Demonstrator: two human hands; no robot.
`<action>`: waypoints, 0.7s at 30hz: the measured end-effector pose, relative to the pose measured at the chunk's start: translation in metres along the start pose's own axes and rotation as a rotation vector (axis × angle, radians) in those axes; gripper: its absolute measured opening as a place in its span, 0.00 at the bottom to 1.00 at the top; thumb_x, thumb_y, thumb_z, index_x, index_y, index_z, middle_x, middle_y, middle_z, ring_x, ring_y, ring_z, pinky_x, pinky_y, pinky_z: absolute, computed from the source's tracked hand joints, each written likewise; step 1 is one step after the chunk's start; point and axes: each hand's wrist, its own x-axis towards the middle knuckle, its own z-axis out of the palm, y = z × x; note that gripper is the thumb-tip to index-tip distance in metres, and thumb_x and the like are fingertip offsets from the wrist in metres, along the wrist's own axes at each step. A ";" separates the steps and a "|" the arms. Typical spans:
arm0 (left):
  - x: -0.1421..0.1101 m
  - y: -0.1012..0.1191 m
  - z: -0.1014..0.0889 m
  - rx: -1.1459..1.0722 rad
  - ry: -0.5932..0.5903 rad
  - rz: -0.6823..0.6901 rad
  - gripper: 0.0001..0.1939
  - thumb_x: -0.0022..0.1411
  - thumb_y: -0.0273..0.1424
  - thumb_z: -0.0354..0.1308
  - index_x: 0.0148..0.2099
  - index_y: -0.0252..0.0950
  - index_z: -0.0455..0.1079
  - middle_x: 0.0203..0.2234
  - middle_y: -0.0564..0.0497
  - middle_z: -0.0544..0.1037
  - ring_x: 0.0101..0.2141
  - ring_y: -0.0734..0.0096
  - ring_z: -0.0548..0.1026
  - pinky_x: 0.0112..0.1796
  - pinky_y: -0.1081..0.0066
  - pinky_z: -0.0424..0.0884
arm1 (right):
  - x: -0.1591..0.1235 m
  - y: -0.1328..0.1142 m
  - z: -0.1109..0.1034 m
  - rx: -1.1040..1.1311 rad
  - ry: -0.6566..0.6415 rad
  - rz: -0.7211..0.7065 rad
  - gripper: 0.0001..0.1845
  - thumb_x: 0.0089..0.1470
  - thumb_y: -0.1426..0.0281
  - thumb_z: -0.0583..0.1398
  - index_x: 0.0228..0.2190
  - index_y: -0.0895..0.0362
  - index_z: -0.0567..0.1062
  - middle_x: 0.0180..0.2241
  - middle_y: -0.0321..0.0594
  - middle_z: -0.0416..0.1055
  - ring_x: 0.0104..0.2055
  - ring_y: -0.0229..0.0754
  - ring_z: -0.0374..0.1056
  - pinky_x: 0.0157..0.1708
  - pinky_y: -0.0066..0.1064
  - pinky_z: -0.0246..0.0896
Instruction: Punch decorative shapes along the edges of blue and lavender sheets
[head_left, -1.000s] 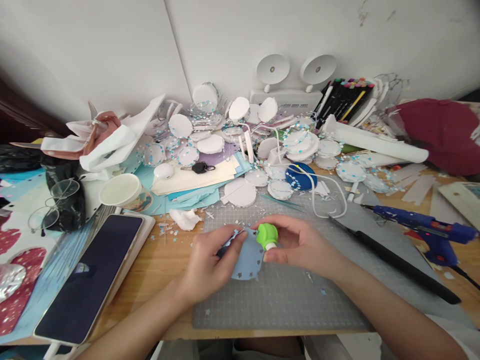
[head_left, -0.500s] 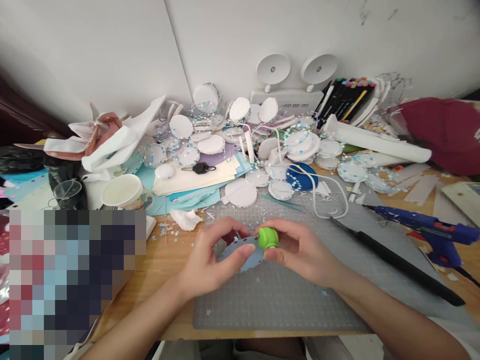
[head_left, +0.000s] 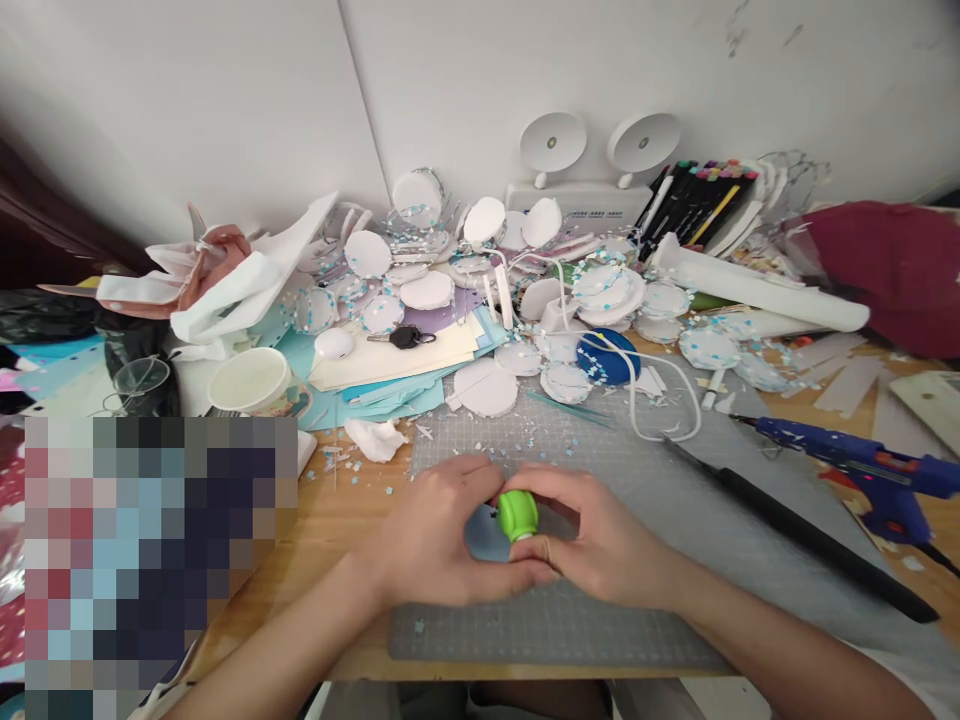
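Observation:
Between my fingers, my right hand [head_left: 607,535] grips a small green craft punch [head_left: 517,514], thumb underneath and fingertips on top. My left hand [head_left: 446,530] is curled round a light blue sheet of paper [head_left: 486,538], mostly hidden by that hand. The sheet's edge meets the punch. The left thumb reaches across below the punch to the right fingertips. Beneath both hands lies a grey cutting mat [head_left: 570,635]. A tiny blue paper star [head_left: 419,627] rests near its lower left corner.
White discs [head_left: 485,387] with blue-star wire strings crowd the back. On the right lie a black-handled knife [head_left: 817,540] and a blue glue gun [head_left: 862,460]. Blue paper sheets [head_left: 394,397], a white cup [head_left: 249,382] and crumpled tissue [head_left: 376,438] stand at left.
Both hands have drawn closer together and slightly down. The punch has turned and shifted left over the paper, and my left thumb has moved right, below the punch.

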 end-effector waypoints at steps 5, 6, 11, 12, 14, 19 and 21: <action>0.001 0.002 0.001 -0.049 0.048 0.041 0.18 0.51 0.43 0.62 0.26 0.36 0.60 0.21 0.55 0.65 0.24 0.73 0.64 0.26 0.73 0.57 | 0.000 0.001 0.000 0.003 -0.015 -0.008 0.07 0.47 0.78 0.61 0.32 0.58 0.72 0.28 0.34 0.65 0.31 0.38 0.61 0.32 0.29 0.58; 0.001 0.002 0.002 -0.059 0.059 0.048 0.18 0.51 0.42 0.62 0.26 0.36 0.59 0.20 0.55 0.64 0.24 0.73 0.63 0.26 0.73 0.57 | 0.000 0.001 0.000 0.002 -0.015 -0.014 0.07 0.47 0.78 0.60 0.32 0.58 0.72 0.28 0.34 0.65 0.31 0.38 0.61 0.31 0.28 0.58; 0.000 -0.004 0.006 -0.068 0.073 0.066 0.18 0.51 0.42 0.62 0.25 0.36 0.59 0.19 0.56 0.62 0.23 0.74 0.61 0.25 0.72 0.55 | -0.001 0.002 0.001 -0.008 -0.014 -0.037 0.07 0.47 0.79 0.60 0.31 0.58 0.71 0.27 0.33 0.64 0.30 0.36 0.60 0.31 0.27 0.57; -0.001 -0.005 0.006 -0.067 0.071 0.071 0.18 0.51 0.42 0.62 0.25 0.36 0.58 0.19 0.56 0.61 0.23 0.74 0.61 0.25 0.72 0.54 | 0.000 0.003 0.001 -0.010 -0.014 -0.035 0.08 0.47 0.80 0.60 0.31 0.58 0.71 0.27 0.33 0.64 0.30 0.36 0.60 0.30 0.27 0.56; -0.002 -0.006 0.007 -0.066 0.066 0.078 0.18 0.51 0.42 0.61 0.25 0.36 0.58 0.19 0.56 0.61 0.22 0.74 0.60 0.25 0.72 0.54 | 0.000 0.003 0.002 -0.021 -0.016 -0.030 0.08 0.46 0.81 0.60 0.30 0.58 0.71 0.26 0.33 0.64 0.29 0.36 0.60 0.29 0.27 0.56; -0.003 -0.007 0.009 -0.041 0.074 0.070 0.18 0.52 0.42 0.60 0.25 0.35 0.59 0.19 0.55 0.62 0.23 0.73 0.61 0.25 0.72 0.54 | 0.003 0.002 0.001 -0.050 -0.016 -0.037 0.08 0.46 0.82 0.60 0.28 0.58 0.71 0.26 0.33 0.64 0.29 0.35 0.60 0.29 0.26 0.55; -0.003 -0.006 0.009 -0.031 0.078 0.066 0.18 0.52 0.43 0.60 0.25 0.35 0.59 0.19 0.55 0.63 0.23 0.73 0.62 0.25 0.72 0.55 | 0.003 0.002 -0.001 -0.053 -0.021 -0.045 0.08 0.46 0.81 0.61 0.29 0.58 0.71 0.26 0.33 0.64 0.29 0.35 0.60 0.29 0.26 0.56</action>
